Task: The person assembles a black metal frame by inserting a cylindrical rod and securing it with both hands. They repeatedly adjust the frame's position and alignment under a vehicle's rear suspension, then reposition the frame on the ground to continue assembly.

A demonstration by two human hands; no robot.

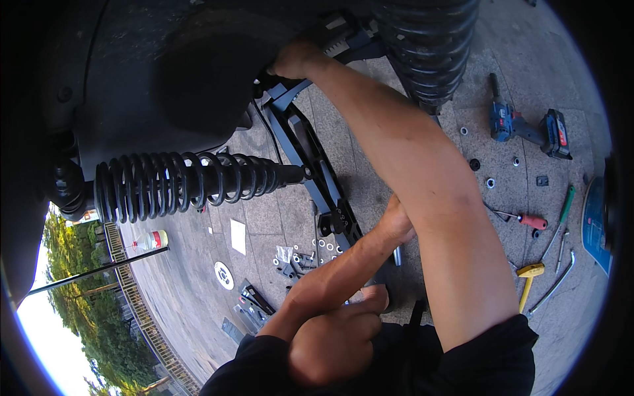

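Black bracket point(310, 142) half-hidden under right hand point(294, 59), grip unclear; left hand point(396, 221) likewise.

Outdoors, daylight. Grey paved ground point(515, 39) all around, scattered with tools. Metal fence point(142, 310) and green trees point(86, 310) far lower-left, bright sky point(39, 336) past them.

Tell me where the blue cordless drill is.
The drill lies on the paving at the upper right of the head view, right of the upright coil spring, above the red-handled screwdriver.
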